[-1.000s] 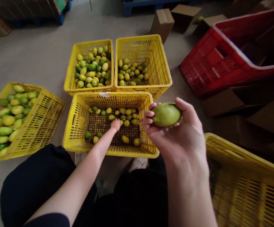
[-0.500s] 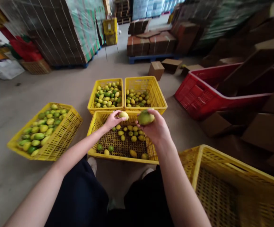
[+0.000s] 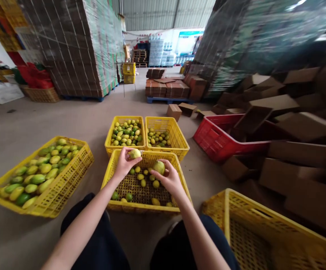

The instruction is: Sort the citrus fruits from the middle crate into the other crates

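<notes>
Between the thumb and fingers of my left hand (image 3: 125, 164) is a pale yellow lemon (image 3: 135, 153), held over the far left part of the near yellow crate (image 3: 143, 207). My right hand (image 3: 172, 179) grips a larger yellow-green lemon (image 3: 159, 167) above the same crate, a little lower and to the right. Below both hands, several loose lemons (image 3: 143, 183) lie scattered on the crate's mesh floor, and a few greener ones (image 3: 128, 197) sit near its front left corner. My right hand hides part of the crate's right side.
Two yellow crates stand just beyond: a fuller left one (image 3: 126, 132) and a partly filled right one (image 3: 176, 131). A crate heaped with lemons (image 3: 75, 176) is at left. Another yellow crate (image 3: 253, 204) stands at near right, with a red crate (image 3: 216, 137) and cardboard boxes (image 3: 289, 168) behind.
My view has tilted up, showing more of the warehouse. Both hands still hold their lemons; the right one has drawn in leftward and its lemon has turned.
</notes>
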The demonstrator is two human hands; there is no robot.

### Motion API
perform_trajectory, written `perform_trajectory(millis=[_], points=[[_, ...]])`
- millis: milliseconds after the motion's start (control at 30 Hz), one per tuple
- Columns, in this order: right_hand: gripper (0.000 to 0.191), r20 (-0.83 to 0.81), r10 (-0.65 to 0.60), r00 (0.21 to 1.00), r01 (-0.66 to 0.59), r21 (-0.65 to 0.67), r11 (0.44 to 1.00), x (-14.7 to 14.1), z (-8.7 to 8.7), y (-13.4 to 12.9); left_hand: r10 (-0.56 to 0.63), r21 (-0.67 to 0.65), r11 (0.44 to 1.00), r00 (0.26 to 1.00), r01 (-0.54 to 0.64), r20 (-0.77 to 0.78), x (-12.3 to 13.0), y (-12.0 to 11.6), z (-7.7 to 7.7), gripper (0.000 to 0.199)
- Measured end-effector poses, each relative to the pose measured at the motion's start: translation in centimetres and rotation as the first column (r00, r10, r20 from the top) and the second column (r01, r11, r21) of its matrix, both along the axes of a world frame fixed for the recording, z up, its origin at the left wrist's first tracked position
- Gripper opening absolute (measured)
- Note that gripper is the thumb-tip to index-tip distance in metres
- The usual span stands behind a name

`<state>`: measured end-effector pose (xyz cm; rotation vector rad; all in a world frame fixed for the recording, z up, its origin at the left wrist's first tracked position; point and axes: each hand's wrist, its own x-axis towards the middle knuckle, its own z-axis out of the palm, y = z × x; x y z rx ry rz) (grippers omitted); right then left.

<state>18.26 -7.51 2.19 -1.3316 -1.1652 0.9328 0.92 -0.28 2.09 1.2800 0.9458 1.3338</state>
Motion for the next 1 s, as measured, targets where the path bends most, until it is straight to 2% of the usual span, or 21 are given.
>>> perform_trajectory(millis=[167, 300, 433, 533, 667, 767, 833, 933, 1000], points=[[0.04, 0.149, -0.084, 0.985, 0.063, 0.142, 0.988, -0.8, -1.0, 0.5, -0.121, 0.119, 0.983, 0.982, 0.139, -0.146, -0.5, -0.8, -0.5, 0.046], [0.04, 0.219, -0.128, 0.967, 0.081, 0.212, 0.974, -1.7, -1.0, 1.5, -0.142, 0.134, 0.976, 0.971, 0.169, -0.193, -0.5, -1.3, -0.7, 0.046], [0.039, 0.145, -0.18, 0.973, 0.141, 0.247, 0.959, -2.1, -0.8, 2.1, -0.132, 0.149, 0.975, 0.966, 0.167, -0.22, -0.8, -1.4, -0.7, 0.045], [0.04, 0.043, -0.152, 0.987, 0.139, 0.227, 0.964, -2.3, -0.4, 2.2, -0.114, 0.112, 0.984, 0.97, 0.141, -0.216, -0.8, -1.4, -0.8, 0.045], [0.04, 0.017, -0.131, 0.991, 0.126, 0.184, 0.975, -2.7, 0.3, 1.8, -0.088, 0.05, 0.994, 0.984, 0.096, -0.155, 0.0, -1.2, -0.7, 0.047], [0.033, -0.049, -0.158, 0.986, 0.163, 0.121, 0.979, -2.8, 0.6, 1.6, -0.112, -0.103, 0.989, 0.993, 0.11, -0.021, 0.7, -1.0, -0.5, 0.042], [0.025, -0.184, -0.164, 0.969, 0.174, 0.038, 0.984, -2.8, 0.7, 1.7, -0.153, -0.305, 0.936, 0.984, 0.174, 0.089, 1.0, -0.8, -0.3, 0.035], [0.022, -0.493, -0.118, 0.862, 0.06, -0.132, 0.989, -2.5, 0.5, 2.1, -0.173, -0.601, 0.749, 0.958, 0.279, 0.229, 1.0, -0.5, -0.3, 0.044], [0.021, -0.643, -0.115, 0.757, -0.043, -0.225, 0.973, -2.3, 0.3, 2.4, -0.152, -0.686, 0.644, 0.935, 0.339, 0.319, 0.9, -0.3, -0.5, 0.048]])
